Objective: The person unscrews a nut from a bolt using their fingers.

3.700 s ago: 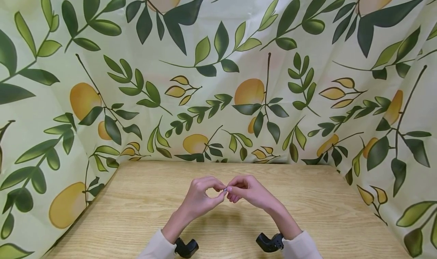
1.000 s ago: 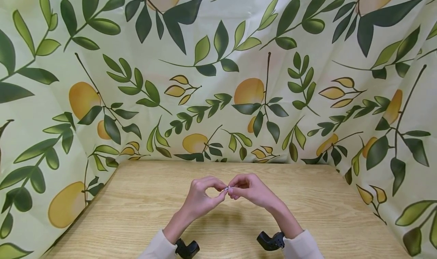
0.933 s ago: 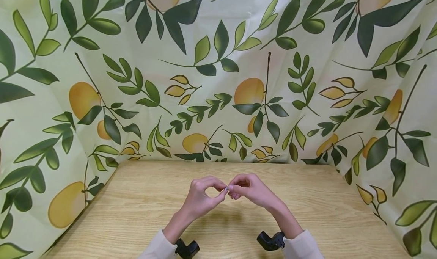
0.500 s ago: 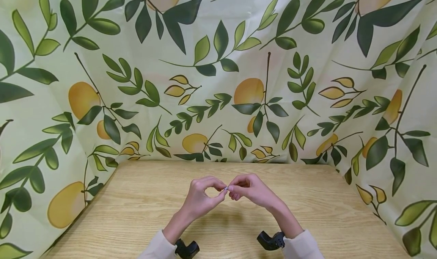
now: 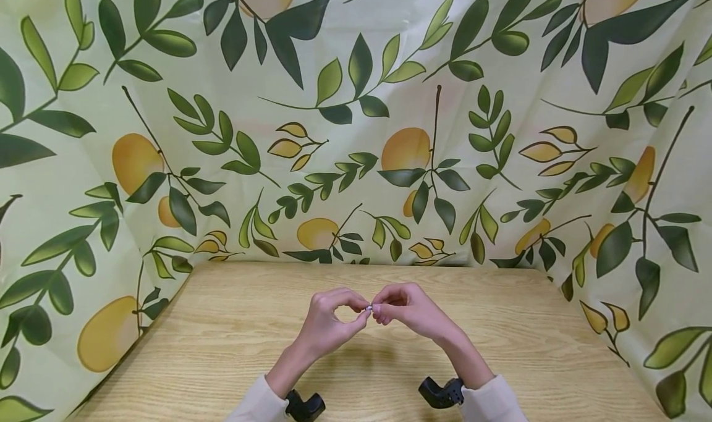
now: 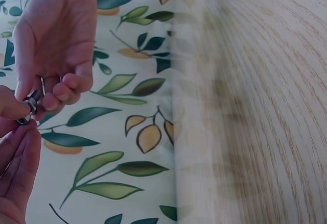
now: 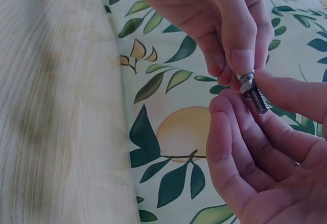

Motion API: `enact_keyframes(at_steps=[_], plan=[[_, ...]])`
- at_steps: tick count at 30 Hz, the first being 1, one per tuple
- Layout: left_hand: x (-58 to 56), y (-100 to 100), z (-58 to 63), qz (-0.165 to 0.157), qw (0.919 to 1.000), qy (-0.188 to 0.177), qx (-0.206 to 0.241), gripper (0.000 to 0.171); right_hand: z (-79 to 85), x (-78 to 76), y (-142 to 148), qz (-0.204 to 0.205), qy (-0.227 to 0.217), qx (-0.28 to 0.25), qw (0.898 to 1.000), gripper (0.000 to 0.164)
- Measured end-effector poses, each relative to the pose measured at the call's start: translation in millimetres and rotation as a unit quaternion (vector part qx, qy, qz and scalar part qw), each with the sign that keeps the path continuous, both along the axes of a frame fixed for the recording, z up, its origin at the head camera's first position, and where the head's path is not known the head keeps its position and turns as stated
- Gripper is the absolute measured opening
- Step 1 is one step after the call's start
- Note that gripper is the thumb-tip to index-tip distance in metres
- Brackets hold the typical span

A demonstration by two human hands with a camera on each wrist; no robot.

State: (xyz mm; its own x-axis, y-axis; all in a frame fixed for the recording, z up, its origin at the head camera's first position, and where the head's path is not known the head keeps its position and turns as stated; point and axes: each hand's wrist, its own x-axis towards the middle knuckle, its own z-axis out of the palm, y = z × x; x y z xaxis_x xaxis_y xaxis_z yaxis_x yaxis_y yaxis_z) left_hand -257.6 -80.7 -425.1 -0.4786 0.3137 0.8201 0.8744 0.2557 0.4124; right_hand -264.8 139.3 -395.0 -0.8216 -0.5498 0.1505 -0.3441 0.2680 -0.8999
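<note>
Fingers of both hands narrow, tips nearly meeting: left fingers pinch one end of a metal bolt, right fingers sit on either side of the hex nut on it. Exact split of contact is hard to call; tips overlap the part in every view. Bolt location: in midair between my hands, over the table, roughly centred left to right.

Right wrist view reads best. Nut is around the shank just beside my left thumb, threaded end sticks out past it toward my right palm. Thread is silver-grey, ridges clear. Far end is under my left thumb, so can't tell if there's a head there. Left wrist view has the same part, darker, partly covered by fingertips.

Left hand: thumb and index make a ring, gap visible through it. Right hand: thumb and index come together at the part, other fingers curled below. Pale sleeves on both arms, a black wrist camera at the left cuff, another at the right.

Table is light wood grain, soft shadow under my hands. Behind and along both sides: pale cloth printed with orange fruit and green leaves, slightly creased.
</note>
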Motion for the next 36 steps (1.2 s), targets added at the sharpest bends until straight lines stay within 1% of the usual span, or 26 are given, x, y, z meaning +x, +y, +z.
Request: enact_keyframes(at_steps=[4,7,11,15,20,23,26,30,33,36], plan=[[0.5,0.1,0.9,0.0,1.0,-0.004,-0.001,0.016,1.0,0.2,0.2,-0.004,0.006,0.001,1.0,0.022],[0.6,0.0,1.2,0.0,1.0,-0.001,0.001,0.016,1.3,0.1,0.1,0.007,0.003,0.001,1.0,0.024],[0.5,0.1,0.7,-0.003,0.9999,0.013,0.005,0.018,0.9,0.4,0.0,0.018,0.001,0.0,1.0,0.023],[0.1,0.5,-0.5,-0.005,0.9996,0.025,0.009,0.02,0.8,1.1,-0.1,0.01,0.002,0.0,1.0,0.023],[0.1,0.5,-0.1,0.0,0.9999,0.011,0.008,0.019,0.8,0.6,0.0,0.016,0.001,0.0,1.0,0.026],[0.1,-0.1,0.0,0.0,1.0,0.0,0.008,0.018,0.0,0.3,0.3,0.017,0.007,0.0,1.0,0.025],[0.0,-0.3,-0.1,-0.004,1.0,0.0,0.009,0.02,-0.2,0.6,0.7,0.01,0.013,-0.004,1.0,0.022],[-0.6,0.9,-0.2,-0.016,0.9994,0.025,0.017,0.023,1.0,2.0,0.8,0.0,0.017,-0.009,1.0,0.019],[-0.1,1.8,0.1,-0.023,0.9988,0.036,0.024,0.023,2.1,2.6,0.4,-0.008,0.019,-0.012,1.0,0.018],[0.2,1.8,-0.3,-0.027,0.9991,0.021,0.025,0.022,3.2,3.4,-0.2,-0.014,0.02,-0.014,1.0,0.017]])
